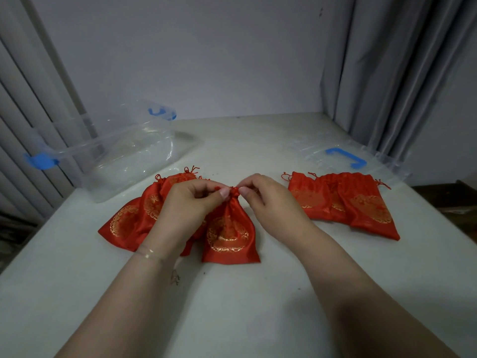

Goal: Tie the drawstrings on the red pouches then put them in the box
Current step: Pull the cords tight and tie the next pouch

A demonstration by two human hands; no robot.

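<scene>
At frame centre, the red pouch (230,228) lies with its long axis running up-frame and its gathered neck directly between the left hand (191,202) and right hand (268,200). Both pinch its drawstrings (233,189). The clear box (116,151) sits upper left, nearer the left hand.

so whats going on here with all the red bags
A person is tying the drawstring at the gathered neck of a red pouch lying on the white table. The left hand and right hand each pinch the cord at the neck. More pouches lie in a pile on the left and a row on the right. The clear box holds no pouches yet; its lid lies apart.
</scene>
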